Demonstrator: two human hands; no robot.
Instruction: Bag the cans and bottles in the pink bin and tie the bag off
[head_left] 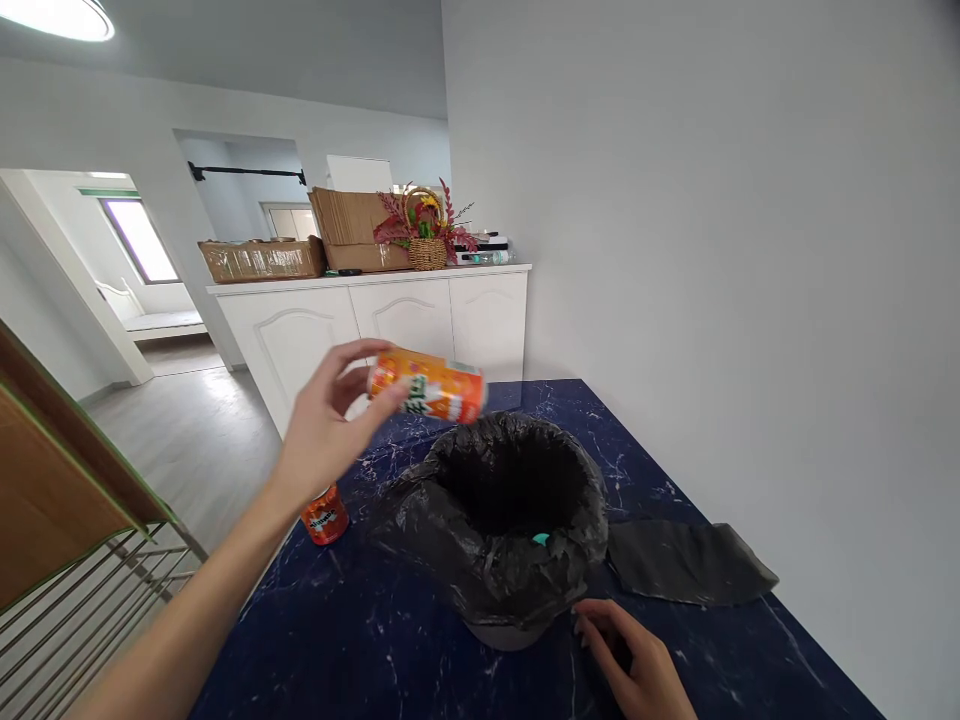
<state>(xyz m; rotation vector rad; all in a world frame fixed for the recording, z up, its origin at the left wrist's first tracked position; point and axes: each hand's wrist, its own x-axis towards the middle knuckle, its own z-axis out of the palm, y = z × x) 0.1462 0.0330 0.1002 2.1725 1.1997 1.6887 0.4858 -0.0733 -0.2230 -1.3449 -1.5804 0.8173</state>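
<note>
My left hand (337,400) is closed around an orange drink can (439,386), tilted onto its side in the air. The can hangs by the far left rim of a bin lined with a black plastic bag (480,560). A small teal bit (541,539) shows at the bin's near inner edge; the inside is too dark to make out. Below my left wrist a second can, orange-red (325,516), stands on the table. My right hand (626,655) is by the near right side of the bin, fingers bent and apart, fingertips close to the bag's edge.
The bin stands on a dark blue marble-patterned table (360,640). A folded black bag (690,562) lies right of it, near the wall. Behind, a white cabinet (405,310) carries cardboard boxes (262,260) and a flower basket (427,252). A metal rack (97,600) is at left.
</note>
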